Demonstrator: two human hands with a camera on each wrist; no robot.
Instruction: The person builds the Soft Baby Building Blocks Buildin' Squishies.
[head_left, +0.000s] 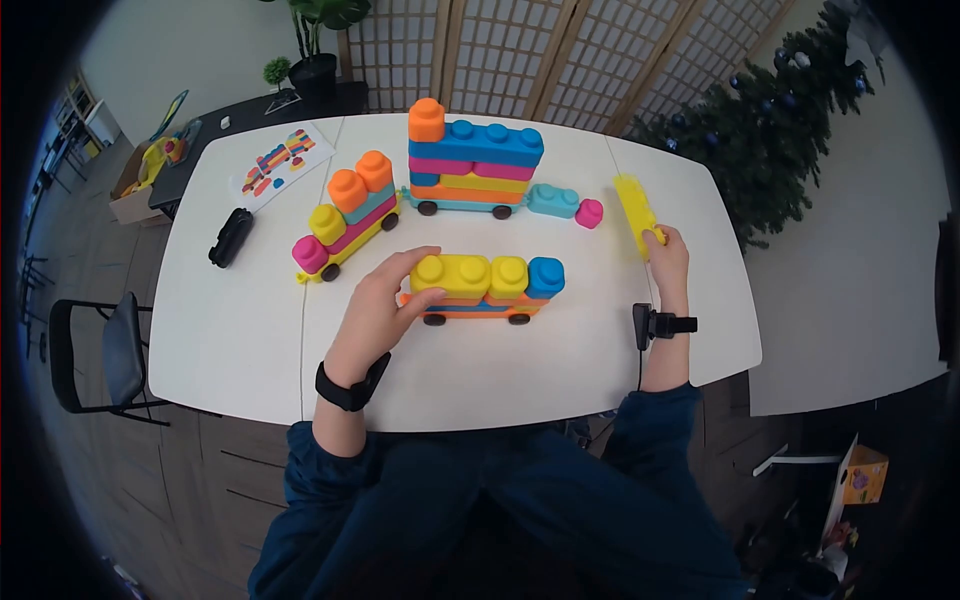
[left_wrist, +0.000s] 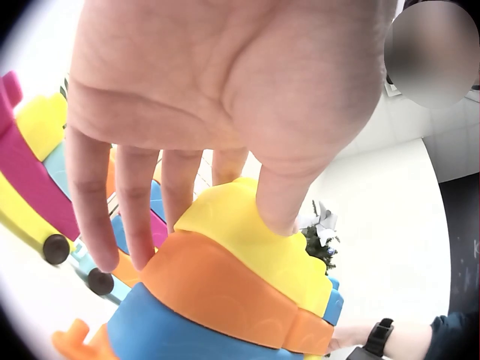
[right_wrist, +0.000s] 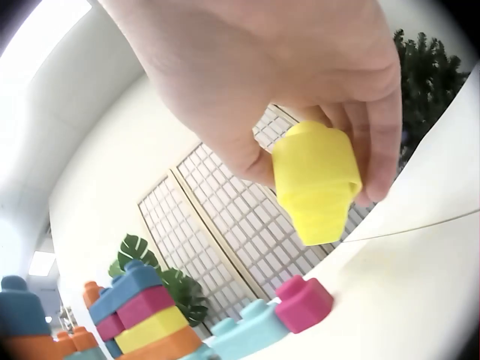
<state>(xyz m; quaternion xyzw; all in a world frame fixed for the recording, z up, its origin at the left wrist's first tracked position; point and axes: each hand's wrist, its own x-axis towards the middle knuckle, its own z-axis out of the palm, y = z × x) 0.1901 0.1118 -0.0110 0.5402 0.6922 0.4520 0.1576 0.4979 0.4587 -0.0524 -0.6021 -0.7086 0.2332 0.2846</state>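
Near the table's middle stands a toy train wagon of stacked building blocks, with orange and blue layers below and a blue block [head_left: 546,277] at its right end. My left hand [head_left: 376,308] grips the yellow block [head_left: 450,273] on its top left, thumb on the near side and fingers over the far side. To the right, my right hand [head_left: 669,265] holds a long yellow block [head_left: 634,215] by its near end. In the right wrist view this yellow block [right_wrist: 318,169] sits between thumb and fingers, above the tabletop.
A taller block wagon [head_left: 475,165] stands behind, coupled to a smaller wagon [head_left: 348,215] at left. Beside it lie a turquoise block [head_left: 552,200] and a pink block [head_left: 589,213]. A printed picture sheet [head_left: 283,165] and a black case [head_left: 231,238] are on the left of the table.
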